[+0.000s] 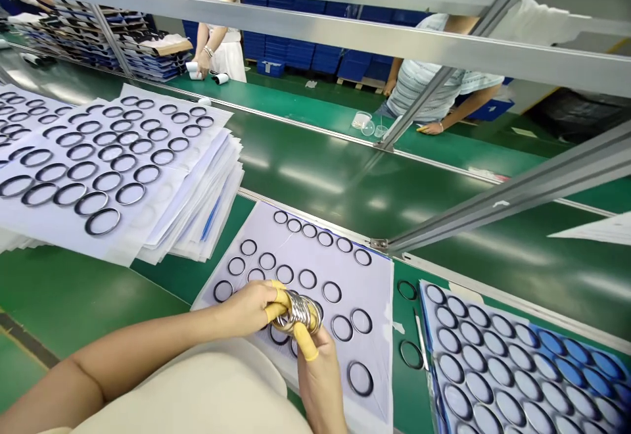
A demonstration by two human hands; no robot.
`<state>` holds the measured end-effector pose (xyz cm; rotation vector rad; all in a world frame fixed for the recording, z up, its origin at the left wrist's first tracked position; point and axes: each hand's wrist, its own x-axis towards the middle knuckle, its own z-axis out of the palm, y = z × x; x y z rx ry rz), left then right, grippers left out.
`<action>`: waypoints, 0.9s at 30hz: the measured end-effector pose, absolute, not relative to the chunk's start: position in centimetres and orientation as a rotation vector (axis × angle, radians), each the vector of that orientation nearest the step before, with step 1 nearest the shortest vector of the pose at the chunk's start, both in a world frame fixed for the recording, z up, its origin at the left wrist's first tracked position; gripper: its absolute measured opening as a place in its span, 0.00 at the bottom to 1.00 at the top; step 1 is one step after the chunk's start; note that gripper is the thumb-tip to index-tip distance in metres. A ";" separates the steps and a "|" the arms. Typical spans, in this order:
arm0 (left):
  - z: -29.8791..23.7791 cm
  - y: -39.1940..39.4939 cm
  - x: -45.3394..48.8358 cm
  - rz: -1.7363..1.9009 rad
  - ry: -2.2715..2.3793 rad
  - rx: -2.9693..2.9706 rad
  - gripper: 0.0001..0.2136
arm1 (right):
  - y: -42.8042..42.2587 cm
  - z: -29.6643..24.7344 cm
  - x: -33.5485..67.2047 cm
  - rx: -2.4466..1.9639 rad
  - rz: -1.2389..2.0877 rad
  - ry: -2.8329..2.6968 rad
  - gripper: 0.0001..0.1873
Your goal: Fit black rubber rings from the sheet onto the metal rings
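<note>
Hands: left hand (245, 309) and right hand (318, 385) closed around stack of metal rings (297, 311) | Place: stack at 7 o'clock on white sheet (372, 289) | Left: black rings (331, 292) lie on sheet; pile of ringed sheets (197, 217) at 10 o'clock

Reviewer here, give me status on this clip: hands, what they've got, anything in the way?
Left hand and right hand gripping a stack of metal rings. Yellow finger cots on both. Directly below, a pale sheet with black rings.
</note>
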<state>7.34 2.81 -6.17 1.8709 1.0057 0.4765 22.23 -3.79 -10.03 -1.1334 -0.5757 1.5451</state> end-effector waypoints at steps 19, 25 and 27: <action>-13.2 10.2 1.8 0.711 1.528 1.817 0.14 | 8.0 -19.0 21.7 -1.562 1.202 -1.010 0.22; -19.2 16.4 1.9 0.691 1.604 1.963 0.13 | 13.6 -23.0 20.6 -1.652 0.783 -1.541 0.13; -21.4 17.5 1.8 0.649 1.558 2.056 0.09 | 14.2 -24.4 20.0 -1.637 0.702 -1.681 0.12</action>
